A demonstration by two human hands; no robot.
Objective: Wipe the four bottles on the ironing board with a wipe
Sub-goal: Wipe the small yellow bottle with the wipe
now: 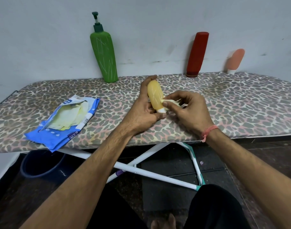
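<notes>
My left hand [144,111] grips a small yellow bottle [155,96] with a white cap, held above the leopard-print ironing board [240,103]. My right hand [186,109] pinches a pale wipe [172,101] against the bottle's lower side near the cap. White scratch marks show on the yellow bottle. A tall green pump bottle [104,55], a red bottle [197,54] and a small peach bottle [235,60] stand at the board's far edge, leaning against the wall.
An opened blue wipes pack [63,123] lies on the board's left part, with wipes showing inside. Under the board are its white crossed legs [149,172], a dark bucket [42,164] at the left and a dark tiled floor.
</notes>
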